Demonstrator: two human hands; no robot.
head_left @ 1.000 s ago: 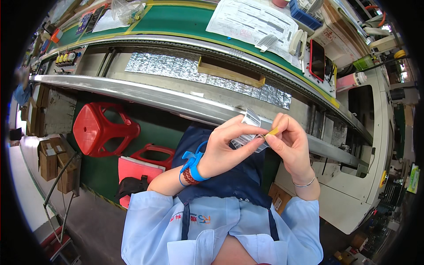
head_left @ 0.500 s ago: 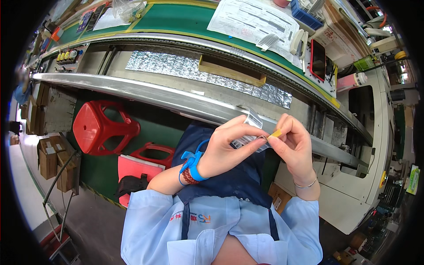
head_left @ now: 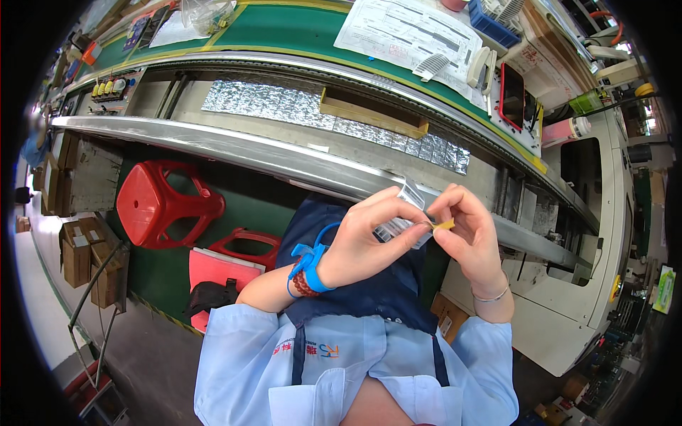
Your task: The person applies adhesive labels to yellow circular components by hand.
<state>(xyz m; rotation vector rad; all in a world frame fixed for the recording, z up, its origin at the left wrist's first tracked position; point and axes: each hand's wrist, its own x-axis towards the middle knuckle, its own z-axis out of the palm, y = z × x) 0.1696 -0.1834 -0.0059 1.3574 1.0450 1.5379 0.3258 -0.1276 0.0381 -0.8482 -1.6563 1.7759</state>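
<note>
My left hand (head_left: 366,231), with a blue wrist strap and a beaded bracelet, is closed in a pinch. A white strip with grey printed rows (head_left: 408,206) is held in it, partly hidden behind the fingers. My right hand (head_left: 472,234) faces it, thumb and fingers bent around a small yellow piece of tape (head_left: 446,224). The tape lies at the right thumb tip, close against the left fingertips. Whether the left fingertips also grip the tape is too small to tell. Both hands are above my lap, by the near metal rail (head_left: 270,157).
Beyond the rail, a long yellowish tray (head_left: 373,113) stands on silvery sheeting (head_left: 263,99). Printed papers (head_left: 405,35) and a red-edged phone (head_left: 511,96) lie farther back. A circuit board (head_left: 110,92) sits far left. Red stools (head_left: 153,206) stand at the left; a white machine (head_left: 554,305) is at the right.
The yellow tape has turned and shifted slightly down at my right fingertips. My right index finger has lifted a little away from the thumb. The left hand is almost unmoved.
</note>
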